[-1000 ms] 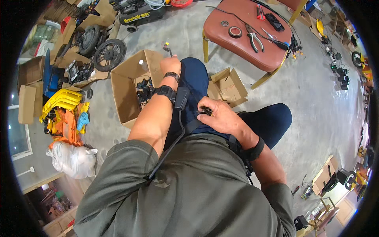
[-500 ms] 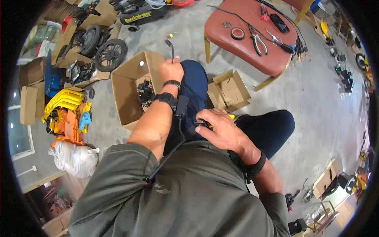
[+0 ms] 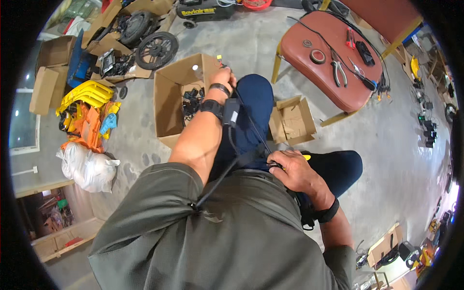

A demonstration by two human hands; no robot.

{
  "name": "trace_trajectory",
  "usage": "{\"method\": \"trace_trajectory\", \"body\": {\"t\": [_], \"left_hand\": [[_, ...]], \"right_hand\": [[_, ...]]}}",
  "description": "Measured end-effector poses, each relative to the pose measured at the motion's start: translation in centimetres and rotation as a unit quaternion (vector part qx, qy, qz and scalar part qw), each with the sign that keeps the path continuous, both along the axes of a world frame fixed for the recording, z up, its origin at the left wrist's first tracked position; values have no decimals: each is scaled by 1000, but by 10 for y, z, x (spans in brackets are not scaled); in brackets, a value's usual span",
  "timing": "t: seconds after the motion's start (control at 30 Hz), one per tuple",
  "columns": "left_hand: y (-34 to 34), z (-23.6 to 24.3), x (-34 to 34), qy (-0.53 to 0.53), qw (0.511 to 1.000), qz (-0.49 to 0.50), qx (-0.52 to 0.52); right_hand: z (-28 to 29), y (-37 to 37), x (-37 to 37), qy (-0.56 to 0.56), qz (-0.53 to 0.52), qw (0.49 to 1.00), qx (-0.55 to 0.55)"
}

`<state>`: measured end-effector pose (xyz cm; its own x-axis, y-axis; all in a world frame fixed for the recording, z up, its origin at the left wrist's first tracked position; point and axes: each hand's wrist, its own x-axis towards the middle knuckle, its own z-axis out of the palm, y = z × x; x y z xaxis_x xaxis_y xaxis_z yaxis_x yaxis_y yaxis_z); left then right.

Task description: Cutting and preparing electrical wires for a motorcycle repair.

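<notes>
My left hand [image 3: 222, 78] is closed around a thin black cable [image 3: 252, 124], beside the left side of my lap. A small yellow-tipped connector [image 3: 219, 57] pokes out beyond its fingers. The cable slants down across my thigh to my right hand [image 3: 296, 170], whose fingers are curled closed over my lap. From behind the right hand sticks the yellow end of a tool [image 3: 307, 157]; the rest is hidden by the palm and fingers. Against my left wrist hangs a black box-shaped device [image 3: 232, 113], with a cord running to my shirt.
A tall cardboard box [image 3: 166, 96] holds black cabled parts. A smaller open carton [image 3: 305, 118] stands beyond my knees. On a red-brown chair seat [image 3: 302, 41] lie pliers [image 3: 339, 73], tape [image 3: 317, 56] and cables. Wheels [image 3: 157, 50], yellow parts and a white bag [image 3: 89, 166] are at left.
The cable now runs straight between my hands, and less of its connector end sticks out from the left hand. The view has shifted, so the surroundings sit farther right.
</notes>
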<state>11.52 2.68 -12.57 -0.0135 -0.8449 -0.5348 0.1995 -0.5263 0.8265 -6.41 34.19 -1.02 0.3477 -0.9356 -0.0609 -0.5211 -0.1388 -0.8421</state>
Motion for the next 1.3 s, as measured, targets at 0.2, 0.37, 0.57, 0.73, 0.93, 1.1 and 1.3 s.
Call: {"method": "trace_trajectory", "body": {"t": [0.2,0.37,0.57,0.73,0.93,1.1,1.3], "left_hand": [[-3,-11,2,-72,997,-1,-28],[-7,-11,-12,-337,931,60,-131],[26,42,-38,-338,936,81,-53],[20,28,-41,-321,942,93,-38],[-97,-62,85,-529,817,-10,-229],[-49,-41,13,-243,952,45,-178],[-2,15,7,-105,992,71,-27]], "right_hand": [[19,6,0,-47,-35,997,-49],[30,14,11,-40,-52,997,-28],[33,20,11,-56,-54,996,-31],[34,23,12,-52,-73,995,-39],[44,70,-13,-186,-111,976,26],[5,57,-31,-330,-352,863,149],[-12,59,-48,-378,-371,824,203]]}}
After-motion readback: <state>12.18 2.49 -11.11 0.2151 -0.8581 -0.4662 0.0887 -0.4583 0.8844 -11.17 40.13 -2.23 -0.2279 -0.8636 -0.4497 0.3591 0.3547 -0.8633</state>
